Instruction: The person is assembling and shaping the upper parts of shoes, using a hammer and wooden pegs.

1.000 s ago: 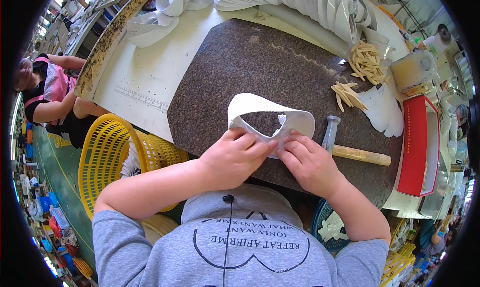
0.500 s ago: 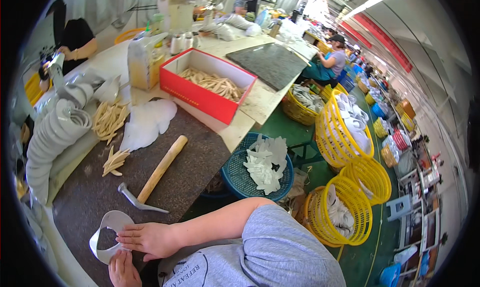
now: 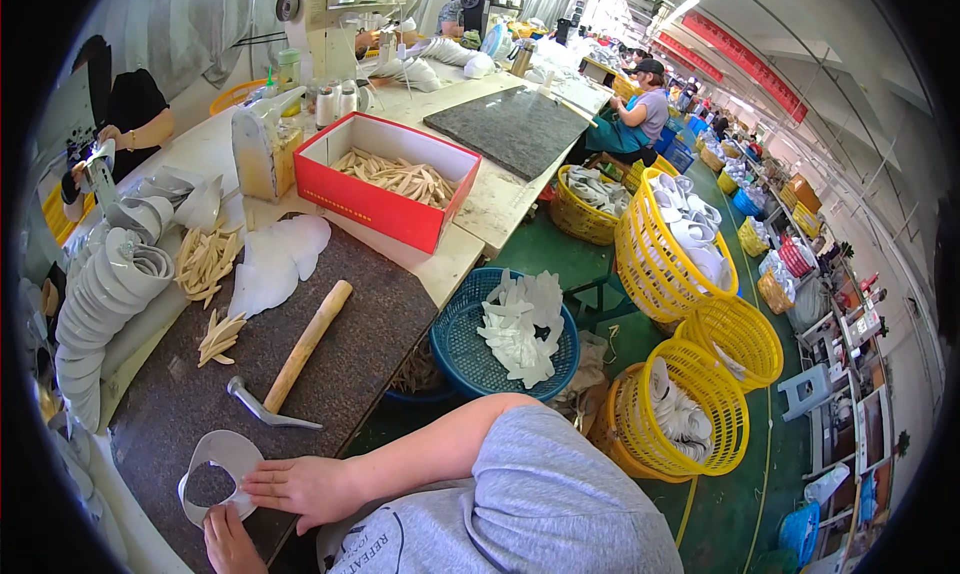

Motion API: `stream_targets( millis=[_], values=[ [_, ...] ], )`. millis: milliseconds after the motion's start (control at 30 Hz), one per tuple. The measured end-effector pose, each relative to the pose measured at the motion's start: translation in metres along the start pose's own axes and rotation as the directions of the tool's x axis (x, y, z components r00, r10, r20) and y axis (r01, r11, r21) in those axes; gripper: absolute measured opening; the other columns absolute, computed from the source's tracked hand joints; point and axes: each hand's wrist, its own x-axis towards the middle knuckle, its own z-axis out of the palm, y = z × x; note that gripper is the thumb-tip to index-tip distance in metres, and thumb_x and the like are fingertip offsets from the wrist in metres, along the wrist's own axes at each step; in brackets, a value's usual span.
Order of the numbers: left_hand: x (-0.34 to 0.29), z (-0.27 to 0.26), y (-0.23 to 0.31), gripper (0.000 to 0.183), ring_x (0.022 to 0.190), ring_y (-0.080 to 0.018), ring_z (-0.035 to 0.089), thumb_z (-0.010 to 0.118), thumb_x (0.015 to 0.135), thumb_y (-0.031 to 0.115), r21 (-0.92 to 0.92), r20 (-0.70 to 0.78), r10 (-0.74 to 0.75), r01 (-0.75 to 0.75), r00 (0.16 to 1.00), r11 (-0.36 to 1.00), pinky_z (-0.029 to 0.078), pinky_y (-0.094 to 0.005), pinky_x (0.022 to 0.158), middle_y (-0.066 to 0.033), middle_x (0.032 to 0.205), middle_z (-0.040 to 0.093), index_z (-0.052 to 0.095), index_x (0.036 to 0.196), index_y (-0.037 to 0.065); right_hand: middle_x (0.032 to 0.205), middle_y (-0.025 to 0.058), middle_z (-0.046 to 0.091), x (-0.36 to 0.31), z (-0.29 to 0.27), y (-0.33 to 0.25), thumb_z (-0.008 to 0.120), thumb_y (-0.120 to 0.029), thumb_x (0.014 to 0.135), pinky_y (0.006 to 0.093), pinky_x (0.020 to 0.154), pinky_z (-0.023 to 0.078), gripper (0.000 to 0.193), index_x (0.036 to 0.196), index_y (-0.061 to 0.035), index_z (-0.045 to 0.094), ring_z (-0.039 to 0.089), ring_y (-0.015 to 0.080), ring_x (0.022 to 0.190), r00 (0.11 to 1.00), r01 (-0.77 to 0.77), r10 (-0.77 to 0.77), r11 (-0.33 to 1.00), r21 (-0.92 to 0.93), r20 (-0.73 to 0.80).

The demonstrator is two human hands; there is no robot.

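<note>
The right hand (image 3: 308, 487) lies open, fingers on a smooth white ring-shaped piece (image 3: 236, 454) just before it; the left hand (image 3: 233, 544) touches that ring's edge, whether gripping I can't tell. Beyond them lies a wooden-handled grey metal hammer (image 3: 311, 344).

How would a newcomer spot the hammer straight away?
Find the dark slab at lower left. On it, between the red box and the right hand, lies the hammer, its handle toward the box and its head nearer the hand. Unlike the short, thin, loose strips beside it, it is one long wooden handle with a grey metal head.
</note>
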Motion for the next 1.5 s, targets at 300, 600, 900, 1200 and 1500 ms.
stream_targets(
  millis=[300,600,900,1200,1500],
  values=[
    [0.019,0.034,-0.048,0.023,0.101,-0.0166,0.057,0.051,0.100,0.013,-0.968,-0.216,-0.719,-0.051,0.660,0.244,0.045,-0.0294,0.088,-0.0111,0.111,0.060,0.054,0.116,-0.003,0.111,0.0149,0.053,0.036,-0.032,-0.021,0.070,-0.009,0.077,0.0466,0.097,0.039,0.039,0.111,-0.0034,0.052,0.052,0.0354,0.108,0.792,0.032,0.099,0.979,0.203,-0.603],
    [0.020,0.025,0.038,0.028,0.087,-0.0132,0.061,0.067,0.089,0.008,-0.984,0.060,-0.683,-0.070,0.728,-0.162,0.049,-0.0264,0.077,-0.0076,0.097,0.063,0.056,0.114,0.000,0.087,0.0115,0.059,0.047,0.009,0.006,0.067,-0.013,0.077,0.0434,0.090,0.041,0.015,0.084,-0.0046,0.058,0.055,0.0310,0.090,0.897,0.065,0.078,0.950,0.306,-0.435],
    [0.050,0.018,-0.004,0.023,0.069,-0.0057,0.047,0.065,0.093,0.028,-0.991,0.136,-0.655,0.108,0.743,-0.083,0.037,-0.0231,0.063,0.0010,0.074,0.053,0.059,0.095,0.006,0.081,0.0122,0.060,0.042,0.012,0.001,0.064,-0.017,0.077,0.0405,0.081,0.041,0.014,0.078,-0.0052,0.058,0.057,0.0301,0.085,0.917,0.041,0.043,0.979,0.202,-0.396],
    [0.046,0.014,0.014,0.044,0.103,-0.0156,0.055,0.051,0.100,0.036,-0.996,0.003,-0.924,-0.079,0.381,-0.036,0.046,-0.0284,0.084,-0.0089,0.116,0.058,0.054,0.126,0.001,0.083,0.0138,0.059,0.073,0.008,-0.021,0.063,-0.022,0.081,0.0420,0.080,0.040,0.021,0.081,-0.0021,0.059,0.056,0.0302,0.084,0.822,-0.028,0.154,0.972,0.232,-0.548],
    [0.048,-0.025,0.000,0.023,0.070,-0.0019,0.049,0.057,0.098,0.030,-1.000,-0.018,-0.957,-0.013,0.291,0.015,0.037,-0.0191,0.054,0.0050,0.079,0.055,0.062,0.102,0.008,0.123,0.0156,0.053,0.053,-0.012,-0.030,0.072,-0.022,0.076,0.0513,0.112,0.030,0.029,0.093,-0.0043,0.057,0.044,0.0339,0.127,0.875,0.159,-0.078,0.978,0.133,-0.477]
  ],
)
